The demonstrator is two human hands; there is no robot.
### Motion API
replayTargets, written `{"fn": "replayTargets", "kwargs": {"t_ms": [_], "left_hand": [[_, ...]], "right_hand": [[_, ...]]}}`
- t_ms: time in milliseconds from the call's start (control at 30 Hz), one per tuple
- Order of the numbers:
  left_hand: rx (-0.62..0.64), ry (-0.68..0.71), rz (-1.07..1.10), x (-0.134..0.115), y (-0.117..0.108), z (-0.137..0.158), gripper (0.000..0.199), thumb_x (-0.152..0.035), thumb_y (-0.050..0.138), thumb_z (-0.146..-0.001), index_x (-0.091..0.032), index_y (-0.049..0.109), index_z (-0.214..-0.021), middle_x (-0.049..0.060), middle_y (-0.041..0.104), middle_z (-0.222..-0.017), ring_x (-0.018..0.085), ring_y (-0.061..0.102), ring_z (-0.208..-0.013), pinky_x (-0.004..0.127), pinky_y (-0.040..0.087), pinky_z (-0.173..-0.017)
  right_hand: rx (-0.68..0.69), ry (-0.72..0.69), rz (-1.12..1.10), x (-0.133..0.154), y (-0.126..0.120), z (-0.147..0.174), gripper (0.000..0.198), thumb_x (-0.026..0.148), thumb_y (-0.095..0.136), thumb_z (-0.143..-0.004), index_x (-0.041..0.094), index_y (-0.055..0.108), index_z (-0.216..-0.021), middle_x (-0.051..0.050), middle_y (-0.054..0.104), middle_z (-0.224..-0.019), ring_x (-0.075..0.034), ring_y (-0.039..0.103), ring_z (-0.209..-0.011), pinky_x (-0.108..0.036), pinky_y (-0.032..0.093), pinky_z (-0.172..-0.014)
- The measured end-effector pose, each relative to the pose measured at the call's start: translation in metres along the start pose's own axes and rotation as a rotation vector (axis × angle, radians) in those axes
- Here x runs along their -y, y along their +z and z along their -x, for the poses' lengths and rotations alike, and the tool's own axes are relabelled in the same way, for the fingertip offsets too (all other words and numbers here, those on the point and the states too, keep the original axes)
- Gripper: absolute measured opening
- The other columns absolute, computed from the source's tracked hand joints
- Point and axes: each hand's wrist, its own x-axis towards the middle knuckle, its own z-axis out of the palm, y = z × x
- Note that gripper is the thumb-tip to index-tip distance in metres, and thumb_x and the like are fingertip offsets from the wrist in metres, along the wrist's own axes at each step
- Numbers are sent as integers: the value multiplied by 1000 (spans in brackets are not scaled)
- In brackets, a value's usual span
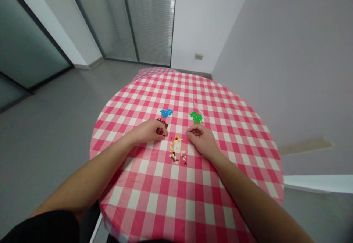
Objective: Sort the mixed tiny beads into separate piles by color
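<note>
My left hand (pixel 151 130) rests on the checked cloth with its fingers curled down and thumb close to the fingertips. It partly covers a pile of small dark brown pieces (pixel 163 122). My right hand (pixel 203 138) is curled too, thumb and forefinger together, just in front of a pile of small green pieces (pixel 196 117). Whatever either hand may pinch is too small to make out. Between and below the hands lie scattered small yellow, cream and dark pieces (pixel 173 156). Behind the left hand sits a pile of small blue pieces (pixel 166 113).
The round table wears a red and white checked tablecloth (pixel 176 202). A pale wall (pixel 298 70) runs close along the right side. Glass partitions (pixel 149 22) stand beyond the table and at the left, with grey floor (pixel 63 125) between.
</note>
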Motion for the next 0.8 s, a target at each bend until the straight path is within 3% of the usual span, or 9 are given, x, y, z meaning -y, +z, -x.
{"fn": "replayTargets", "kwargs": {"t_ms": [233,533,800], "left_hand": [[32,-59,-44,4,-9,3,20,-21,68,-73,-20,74,-92,1,68,-81,15,60,-71,27,42,-64],[-93,3,-26,7,1,0,3,-24,70,-72,-22,71,-75,1,69,-73,16,59,-64,27,38,-56],[-216,-44,-118,7,3,-5,11,-30,69,-76,-21,73,-70,2,67,-67,16,56,-60,28,32,-54]], "right_hand": [[2,2,-2,-1,0,0,13,33,65,-78,20,64,-80,-3,67,-73,-16,60,-65,-30,48,-61],[19,18,15,2,0,1,13,32,65,-78,20,65,-80,-3,68,-73,-16,60,-64,-29,48,-60],[44,-25,166,8,-3,2,12,29,62,-80,19,69,-84,-4,70,-75,-16,59,-62,-28,46,-58]]}}
